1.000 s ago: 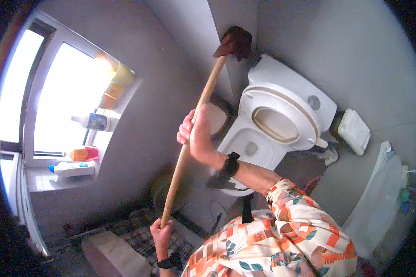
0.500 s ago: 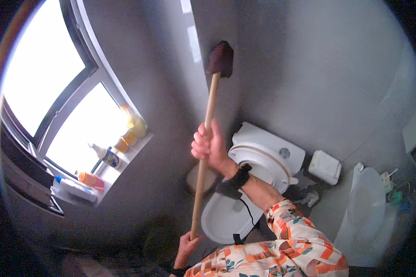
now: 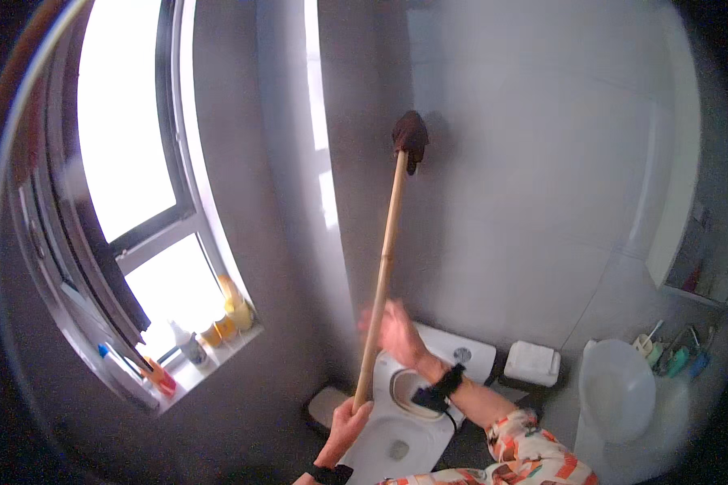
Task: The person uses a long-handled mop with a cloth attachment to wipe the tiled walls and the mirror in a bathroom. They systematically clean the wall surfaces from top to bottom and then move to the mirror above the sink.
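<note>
A long wooden pole point(image 3: 388, 255) slants upward in front of me, with a dark maroon cloth point(image 3: 410, 136) bunched over its upper end. The cloth is up at the grey wall near the corner; whether it presses on the tiles I cannot tell. My left hand point(image 3: 349, 424) is closed around the pole's lower end. Higher up, my right hand point(image 3: 400, 335) is at the pole, with a black band on its wrist. Motion smears its fingers, so its hold is unclear. Below my hands stands a white toilet point(image 3: 453, 349) with its lid up.
On my left, a window sill point(image 3: 206, 370) carries several bottles and yellow containers beneath a bright window point(image 3: 133, 121). A white box point(image 3: 532, 364) is beside the toilet tank. To the right is a white washbasin point(image 3: 617, 392) with small items behind it, below a mirror point(image 3: 704, 250).
My view has tilted upward, showing more wall. The right hand has slid down the pole toward the left hand and its fingers have blurred. The left hand still grips the lower end.
</note>
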### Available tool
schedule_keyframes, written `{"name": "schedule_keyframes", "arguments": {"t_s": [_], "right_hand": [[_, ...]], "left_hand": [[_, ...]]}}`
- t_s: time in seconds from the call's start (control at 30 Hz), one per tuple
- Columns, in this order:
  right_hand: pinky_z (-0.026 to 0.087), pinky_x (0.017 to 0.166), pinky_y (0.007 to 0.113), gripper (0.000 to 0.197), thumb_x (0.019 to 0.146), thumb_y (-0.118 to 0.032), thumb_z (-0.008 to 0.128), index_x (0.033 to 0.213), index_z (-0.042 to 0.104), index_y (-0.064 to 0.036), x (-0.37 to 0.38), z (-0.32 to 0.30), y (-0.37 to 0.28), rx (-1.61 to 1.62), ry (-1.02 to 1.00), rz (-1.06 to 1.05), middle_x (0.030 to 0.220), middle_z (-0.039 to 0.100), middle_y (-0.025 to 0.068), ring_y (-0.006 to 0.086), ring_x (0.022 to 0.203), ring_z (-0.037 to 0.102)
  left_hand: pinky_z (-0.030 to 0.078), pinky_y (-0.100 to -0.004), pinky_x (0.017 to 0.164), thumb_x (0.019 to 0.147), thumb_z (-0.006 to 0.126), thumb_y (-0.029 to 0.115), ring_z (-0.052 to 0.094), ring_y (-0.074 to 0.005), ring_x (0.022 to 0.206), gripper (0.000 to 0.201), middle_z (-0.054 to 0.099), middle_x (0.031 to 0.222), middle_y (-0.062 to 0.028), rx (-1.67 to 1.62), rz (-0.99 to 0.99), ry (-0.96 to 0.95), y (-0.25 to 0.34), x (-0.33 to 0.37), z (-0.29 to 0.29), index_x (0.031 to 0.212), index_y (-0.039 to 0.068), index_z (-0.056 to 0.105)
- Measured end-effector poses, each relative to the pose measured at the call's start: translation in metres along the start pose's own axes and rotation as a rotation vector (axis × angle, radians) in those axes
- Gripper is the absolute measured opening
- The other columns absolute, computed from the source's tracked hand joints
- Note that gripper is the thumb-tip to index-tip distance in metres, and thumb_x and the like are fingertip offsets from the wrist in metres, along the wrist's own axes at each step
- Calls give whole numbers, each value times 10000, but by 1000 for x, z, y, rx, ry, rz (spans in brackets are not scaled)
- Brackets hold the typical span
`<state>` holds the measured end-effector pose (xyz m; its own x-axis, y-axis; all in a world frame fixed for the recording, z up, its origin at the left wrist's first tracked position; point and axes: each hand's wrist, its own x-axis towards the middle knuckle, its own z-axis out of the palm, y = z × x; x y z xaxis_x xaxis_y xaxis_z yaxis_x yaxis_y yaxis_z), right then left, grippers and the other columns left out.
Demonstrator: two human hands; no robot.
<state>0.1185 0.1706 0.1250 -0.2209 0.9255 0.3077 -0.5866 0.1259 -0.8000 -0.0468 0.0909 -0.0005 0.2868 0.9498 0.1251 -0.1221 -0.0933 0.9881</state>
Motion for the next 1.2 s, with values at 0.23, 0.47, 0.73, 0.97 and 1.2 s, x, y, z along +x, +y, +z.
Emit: {"name": "schedule_keyframes", "arguments": {"t_s": [0.23,0.47,0.73,0.97,1.2], "right_hand": [[460,769,376,462,898,-453,325,1097,468,-61,-71,-53,7,-59,210,198,965,562,87,226,878,559],[475,740,363,465,909,-422,325,1071,495,-22,-96,-60,4,-13,160,296,877,589,84,209,812,582],[491,715,369,416,906,-375,372,1046,511,-8,-76,-31,-6,-54,56,253,802,592,96,209,755,591],[467,599,311,296,889,-348,431,906,524,-68,-84,6,-16,7,-49,161,708,566,58,170,625,556],[473,552,276,310,889,-386,423,854,534,-98,-98,5,-36,-15,-95,9,670,559,27,144,586,556]], "left_hand": [[293,-204,410,876,480,257,373,-39,480,251,420,558,58,-81,42,38,55,49,24,717,62,480],[318,-231,389,880,430,347,393,-77,455,324,415,587,25,-129,109,-13,108,98,14,727,64,473],[327,-234,359,863,415,346,385,-86,420,339,409,583,11,149,296,39,229,116,4,849,17,494],[324,-245,345,883,409,370,393,-90,408,303,415,565,10,302,467,150,312,158,13,873,68,434],[300,-218,351,882,444,313,385,-78,429,230,412,580,36,119,583,-111,427,182,27,972,102,436]]}}
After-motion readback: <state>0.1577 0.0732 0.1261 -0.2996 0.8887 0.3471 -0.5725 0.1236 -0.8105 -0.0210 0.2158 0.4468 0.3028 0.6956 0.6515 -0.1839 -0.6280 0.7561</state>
